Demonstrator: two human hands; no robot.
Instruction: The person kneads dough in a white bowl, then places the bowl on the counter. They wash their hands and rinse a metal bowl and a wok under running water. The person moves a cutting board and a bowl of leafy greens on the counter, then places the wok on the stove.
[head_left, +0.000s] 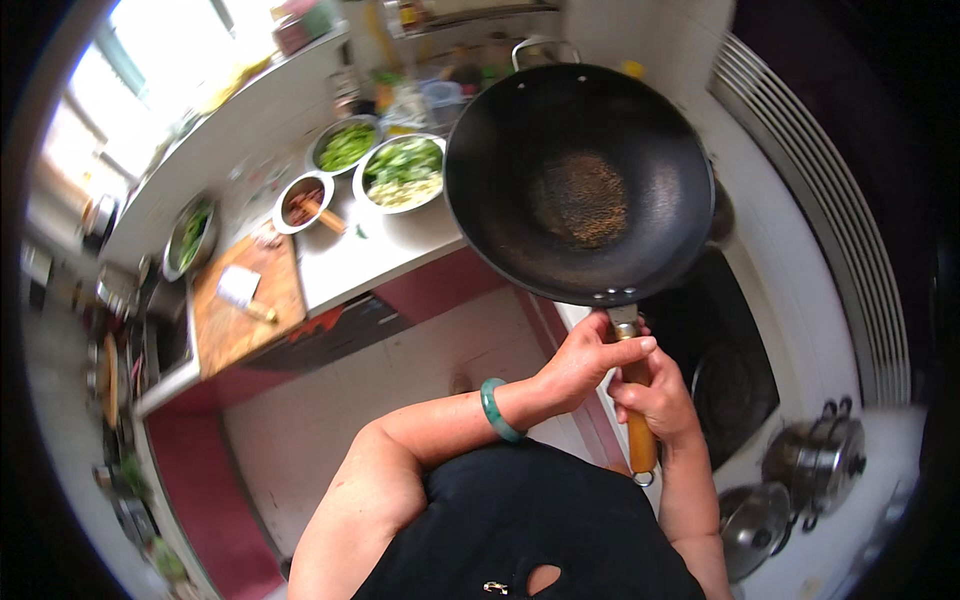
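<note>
A large black wok (581, 187) is held up before me, its long wooden handle (641, 439) pointing towards my body. Inside, the bottom shows a brownish, speckled patch. My left hand (589, 360), below a green bangle on the wrist, grips the handle close to the metal bracket. Just below it my right hand (656, 394) is closed around the same handle. A small loop handle sits on the wok's far rim.
Left of the wok, bowls of chopped greens (401, 169) and of reddish food (301, 202) stand on the white counter. A cleaver (240, 286) lies on a wooden cutting board (217, 334). On the right are a dark cooktop (731, 375) and lidded steel pots (814, 457).
</note>
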